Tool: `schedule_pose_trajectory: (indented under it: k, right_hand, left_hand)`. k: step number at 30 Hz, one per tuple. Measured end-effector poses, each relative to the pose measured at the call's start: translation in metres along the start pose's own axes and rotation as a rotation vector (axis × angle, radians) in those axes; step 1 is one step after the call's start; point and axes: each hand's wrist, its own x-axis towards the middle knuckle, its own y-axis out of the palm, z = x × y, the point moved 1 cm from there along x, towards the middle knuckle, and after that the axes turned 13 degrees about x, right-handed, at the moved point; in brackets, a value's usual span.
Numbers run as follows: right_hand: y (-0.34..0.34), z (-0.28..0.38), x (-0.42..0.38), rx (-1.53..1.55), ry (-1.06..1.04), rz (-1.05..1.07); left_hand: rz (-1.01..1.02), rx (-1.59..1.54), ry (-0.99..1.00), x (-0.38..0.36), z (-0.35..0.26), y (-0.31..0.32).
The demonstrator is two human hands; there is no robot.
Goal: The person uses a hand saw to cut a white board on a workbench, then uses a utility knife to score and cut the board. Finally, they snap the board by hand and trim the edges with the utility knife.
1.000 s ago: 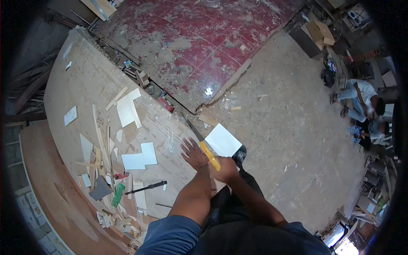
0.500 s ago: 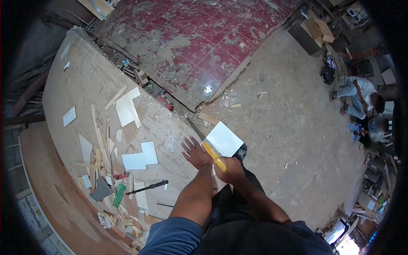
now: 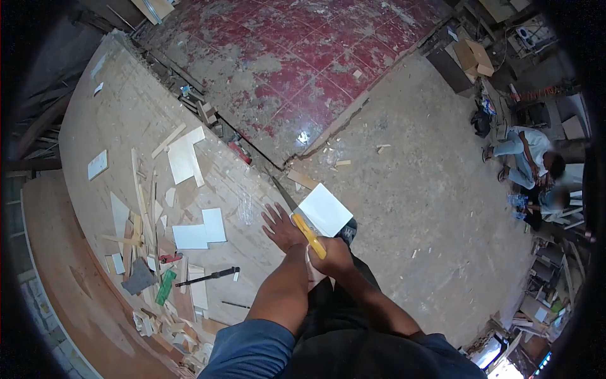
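My right hand (image 3: 332,256) is wrapped round the yellow handle of a handsaw (image 3: 308,235). Its dark blade (image 3: 285,192) points forward and a little left, along the left side of a white board (image 3: 326,210). That board juts past the edge of the wooden work surface. Flat beside the blade lies my left hand (image 3: 282,228), fingers spread, on the work surface. Whether the teeth sit in a cut cannot be made out. Part of the board's near end is hidden by my right hand.
White offcuts (image 3: 190,237) and an L-shaped pale panel (image 3: 184,159) lie on the work surface (image 3: 235,183). A black bar-shaped tool (image 3: 207,277), a green piece (image 3: 166,287) and wood scraps are at left. Two people sit at far right, by a cardboard box (image 3: 473,58).
The whole view has shifted slightly, with the scene sliding left. Both hands, the saw and the white board keep nearly the same places relative to one another.
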Motion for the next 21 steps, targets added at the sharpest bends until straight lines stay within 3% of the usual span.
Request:
schedule_pose_trajectory:
  k: [2,3,5,6,8,11,13,15,17,21]
  right_hand:
    - [-0.020,0.015,-0.024,0.073,-0.183,-0.023]
    - [-0.031,0.029,-0.039,0.073,-0.176,-0.015]
    - [-0.048,0.052,-0.062,-0.014,0.100,0.044]
    - [-0.042,0.043,-0.057,-0.018,0.106,0.048]
    - [-0.014,0.006,-0.025,0.036,-0.106,-0.025]
    - [0.011,-0.020,0.025,0.058,-0.073,-0.018]
    - [0.006,-0.020,0.020,0.190,0.004,-0.032]
    - [-0.019,-0.007,-0.010,0.108,-0.243,-0.034]
    - [-0.040,0.026,-0.049,-0.027,0.029,0.032]
    - [-0.025,0.011,-0.039,0.148,0.131,-0.018]
  left_hand:
    - [-0.076,0.037,0.003,0.006,-0.004,-0.001]
    - [-0.048,0.004,0.004,0.002,-0.003,-0.009]
    - [-0.048,-0.028,0.001,-0.001,-0.001,-0.007]
    - [-0.040,-0.030,0.000,-0.003,-0.002,-0.005]
    - [-0.093,-0.037,-0.002,-0.002,-0.002,-0.007]
    - [0.019,-0.059,0.005,0.007,0.001,-0.001]
    - [-0.034,-0.050,-0.010,0.001,-0.002,-0.002]
    - [-0.062,-0.072,-0.015,-0.003,-0.003,-0.012]
    - [-0.067,-0.063,-0.017,-0.001,-0.003,-0.010]
    - [-0.078,-0.077,-0.009,0.000,-0.001,-0.005]
